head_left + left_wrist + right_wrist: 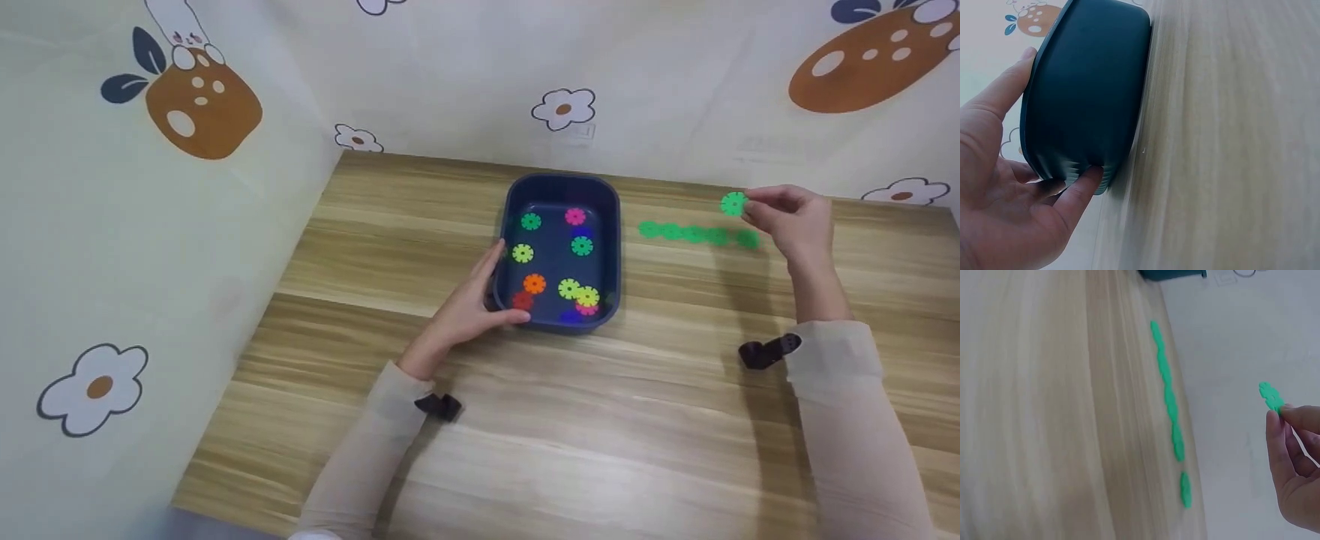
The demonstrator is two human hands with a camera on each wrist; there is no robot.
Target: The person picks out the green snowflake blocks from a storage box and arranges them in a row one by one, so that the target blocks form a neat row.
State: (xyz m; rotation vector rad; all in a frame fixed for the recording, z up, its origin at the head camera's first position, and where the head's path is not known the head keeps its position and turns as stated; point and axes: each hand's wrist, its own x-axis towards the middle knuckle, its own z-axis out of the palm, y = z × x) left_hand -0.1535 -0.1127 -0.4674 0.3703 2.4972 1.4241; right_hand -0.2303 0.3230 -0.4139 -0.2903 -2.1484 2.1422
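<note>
My right hand [795, 221] pinches a green notched snowflake disc [733, 203] between thumb and fingertips, up over the table's far right side. In the right wrist view the disc [1271, 396] juts out from the fingertips. Below it on the table lies a row of green discs [694, 233], with one green disc [1185, 489] apart at the end by a small gap. My left hand [469, 304] grips the near left corner of a dark blue plastic tub [616, 247], thumb at the front rim, fingers along the left wall.
Inside the tub lie several loose discs: an orange disc [534, 283], a yellow disc [523, 253], a pink disc [575, 217], plus green, red and blue ones. The wooden table [600, 435] ends at a patterned cloth backdrop [465, 82] behind and at the left.
</note>
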